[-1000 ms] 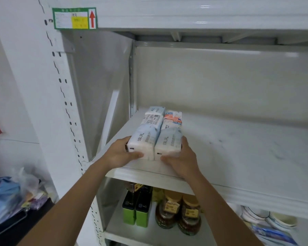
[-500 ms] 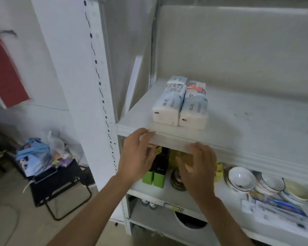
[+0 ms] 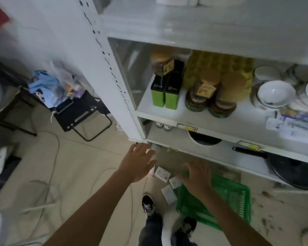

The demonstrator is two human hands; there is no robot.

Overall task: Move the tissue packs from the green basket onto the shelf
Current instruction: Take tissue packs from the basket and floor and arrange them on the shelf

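1. Hands empty: left hand (image 3: 138,163) and right hand (image 3: 196,176) both spread, fingers splayed, reaching down.
2. Right hand hangs over green basket (image 3: 235,196) on the floor.
3. Small white tissue packs (image 3: 162,173) lie on the floor beside the basket's left edge.
4. White shelf (image 3: 212,119) stands behind, holding jars and bowls.

green basket (image 3: 238,194) | white shelf (image 3: 212,119) | green-black tins (image 3: 164,89) | black pan (image 3: 292,169)
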